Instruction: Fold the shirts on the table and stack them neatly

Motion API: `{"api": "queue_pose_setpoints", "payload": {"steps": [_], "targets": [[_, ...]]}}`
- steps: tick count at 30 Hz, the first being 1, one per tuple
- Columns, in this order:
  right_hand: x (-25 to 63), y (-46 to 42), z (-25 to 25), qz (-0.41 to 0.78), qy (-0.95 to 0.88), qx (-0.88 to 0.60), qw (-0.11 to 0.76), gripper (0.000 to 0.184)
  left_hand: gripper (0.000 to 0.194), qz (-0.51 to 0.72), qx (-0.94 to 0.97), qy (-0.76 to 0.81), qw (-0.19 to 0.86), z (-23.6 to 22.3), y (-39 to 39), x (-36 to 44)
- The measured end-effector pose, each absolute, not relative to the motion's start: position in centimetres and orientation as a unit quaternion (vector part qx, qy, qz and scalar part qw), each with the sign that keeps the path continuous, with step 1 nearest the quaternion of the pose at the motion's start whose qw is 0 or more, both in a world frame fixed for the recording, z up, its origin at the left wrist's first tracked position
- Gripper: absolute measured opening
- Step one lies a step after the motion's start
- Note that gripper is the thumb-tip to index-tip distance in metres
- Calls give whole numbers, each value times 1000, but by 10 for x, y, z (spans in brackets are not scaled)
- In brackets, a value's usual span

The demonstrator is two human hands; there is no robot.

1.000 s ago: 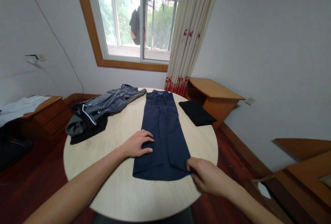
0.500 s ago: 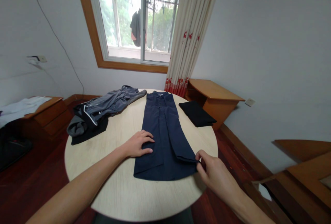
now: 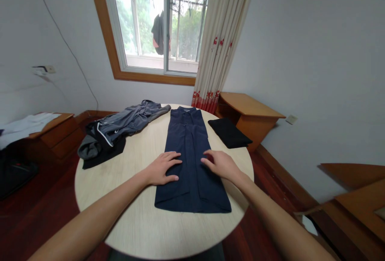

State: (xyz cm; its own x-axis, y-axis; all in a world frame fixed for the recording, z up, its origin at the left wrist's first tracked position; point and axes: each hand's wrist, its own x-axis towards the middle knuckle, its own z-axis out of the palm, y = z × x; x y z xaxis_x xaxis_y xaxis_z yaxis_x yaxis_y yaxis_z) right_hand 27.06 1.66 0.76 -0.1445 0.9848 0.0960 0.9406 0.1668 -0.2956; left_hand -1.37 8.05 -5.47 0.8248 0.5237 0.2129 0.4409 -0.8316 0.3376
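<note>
1. Right now the navy shirt (image 3: 191, 176) lies lengthwise before you on the pale round worktop (image 3: 138, 225), collar (image 3: 187, 109) at the far side, hem (image 3: 192, 209) towards you
2. Your left hand (image 3: 164, 168) rests palm down on the shirt's left part, its fingers a little apart and gripping nothing; keep that pressure light but even, so the cloth stays put without bunching
3. Your right hand (image 3: 222, 164) is over the right edge, thumb and forefinger curled with a gap between them and no cloth visibly pinched (whether they touch the fabric, you cannot tell from this angle)
4. To flatten well, stroke with loose fingers from the middle outwards and down towards the hem, rather than dragging the inner panels, which look like folded-in sleeves, out of line
5. Best judge straightness by the long side edges, and keep your forearms clear of the grey garments (image 3: 129, 116) and the folded black cloth (image 3: 230, 132)
</note>
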Motion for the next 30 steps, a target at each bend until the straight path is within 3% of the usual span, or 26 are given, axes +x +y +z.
{"api": "queue_pose_setpoints", "payload": {"steps": [3, 8, 12, 14, 17, 19, 24, 30], "targets": [[269, 74, -18, 21, -774, -608, 176, 55, 71, 99, 951, 258, 142, -58, 77, -12], [270, 98, -64, 63, -779, -615, 102, 68, 73, 83, 954, 254, 138, -62, 70, -11], [276, 80, -71, 77, -785, -608, 91, 72, 83, 58, 956, 237, 165, -48, 62, -10], [284, 74, -66, 86, -788, -599, 112, 67, 78, 52, 955, 218, 197, -36, 60, -12], [303, 71, -58, 77, -779, -591, 194, 49, 45, 77, 939, 202, 269, -24, 64, -19], [319, 72, -59, 63, -770, -588, 238, 42, 34, 120, 922, 231, 286, -25, 73, -26], [347, 62, -67, 92, -785, -550, 271, 43, 45, 185, 923, 287, 180, -41, 96, -41], [345, 28, -49, 164, -832, -481, 222, 40, 50, 96, 949, 226, 198, -35, 84, -34]]}}
